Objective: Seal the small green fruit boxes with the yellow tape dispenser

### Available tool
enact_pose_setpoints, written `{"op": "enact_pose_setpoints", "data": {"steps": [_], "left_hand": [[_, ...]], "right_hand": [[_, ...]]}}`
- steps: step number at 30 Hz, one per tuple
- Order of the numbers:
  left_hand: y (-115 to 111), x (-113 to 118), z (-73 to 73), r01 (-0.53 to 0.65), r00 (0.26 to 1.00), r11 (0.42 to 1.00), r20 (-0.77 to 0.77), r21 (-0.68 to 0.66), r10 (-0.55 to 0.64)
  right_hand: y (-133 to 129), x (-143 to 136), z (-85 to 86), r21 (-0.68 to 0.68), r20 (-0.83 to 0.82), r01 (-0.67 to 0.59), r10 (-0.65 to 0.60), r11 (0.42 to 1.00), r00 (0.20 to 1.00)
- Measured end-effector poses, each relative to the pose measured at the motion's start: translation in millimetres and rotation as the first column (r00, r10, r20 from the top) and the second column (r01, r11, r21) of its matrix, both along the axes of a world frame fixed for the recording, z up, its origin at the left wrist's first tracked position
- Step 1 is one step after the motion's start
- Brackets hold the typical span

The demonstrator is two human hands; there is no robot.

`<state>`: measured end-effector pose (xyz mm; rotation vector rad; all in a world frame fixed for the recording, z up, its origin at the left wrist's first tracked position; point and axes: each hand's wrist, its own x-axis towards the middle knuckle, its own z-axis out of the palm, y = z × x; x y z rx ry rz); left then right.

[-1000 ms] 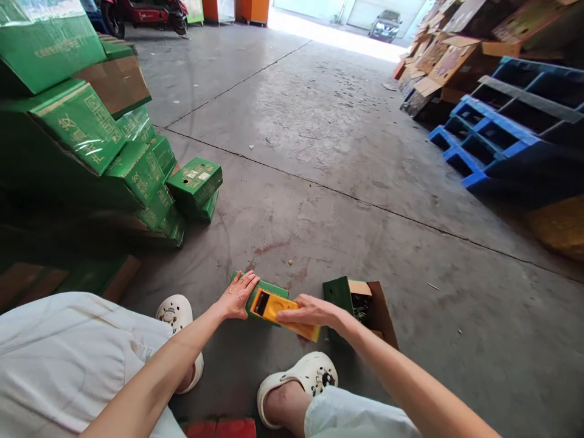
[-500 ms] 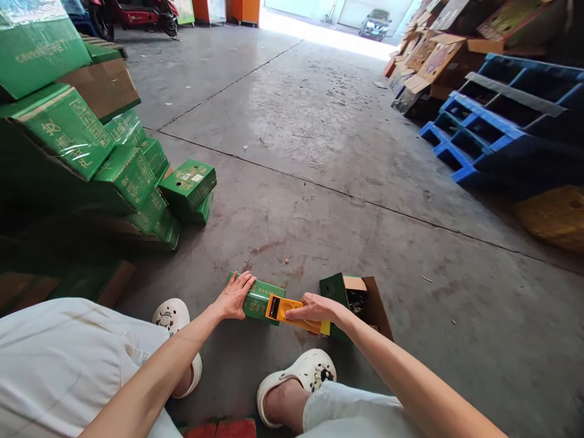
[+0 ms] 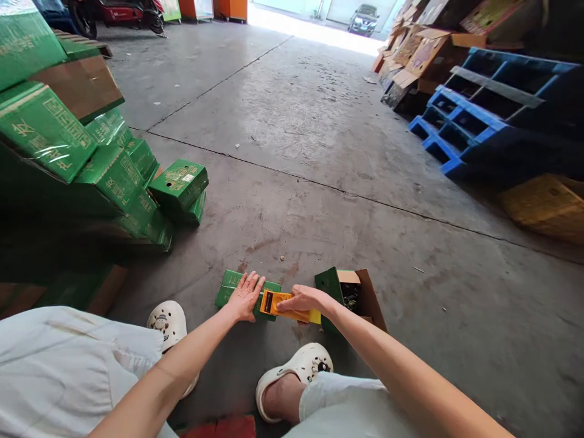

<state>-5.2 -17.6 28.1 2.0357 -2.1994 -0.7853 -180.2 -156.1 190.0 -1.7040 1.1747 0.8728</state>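
A closed green box [image 3: 224,291] lies on the floor in front of my feet. My left hand [image 3: 245,298] rests on its top near the middle, fingers spread. My right hand [image 3: 303,299] is wrapped round a yellow-orange tool [image 3: 270,302], whose dark-windowed end is over the right end of the box. Just right of that hand stands an open green box [image 3: 329,283] with a raised brown flap and dark, shiny contents. Whether the tool touches the closed box cannot be made out.
Stacked green boxes [image 3: 116,182] rise at the left. Blue pallets [image 3: 469,121] and piled cartons [image 3: 422,58] stand at the right, with a brown carton [image 3: 545,207] below them. A red scooter [image 3: 132,12] is at the far left.
My left hand has moved right along the closed box, from its left end to its middle. My right hand still holds the tool at the box's right end. The view has shifted slightly.
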Motion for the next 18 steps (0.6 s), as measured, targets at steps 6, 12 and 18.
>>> {"op": "enact_pose_setpoints", "data": {"steps": [6,12,18], "left_hand": [[-1,-24,0.1,-0.043,0.998,0.996,-0.054,-0.08,0.039],[7,-12,2.5,-0.016,0.996,0.993,-0.087,-0.113,0.006],[11,-15,2.2,-0.003,0.998,0.993,-0.055,-0.121,-0.004]], "right_hand": [[4,-5,6.8,-0.084,-0.052,-0.197,0.193,0.977,0.98],[3,-33,35.1,0.044,0.031,-0.194,0.193,0.98,0.981],[-15,-79,77.9,0.034,-0.113,-0.182,0.185,0.983,0.976]]}}
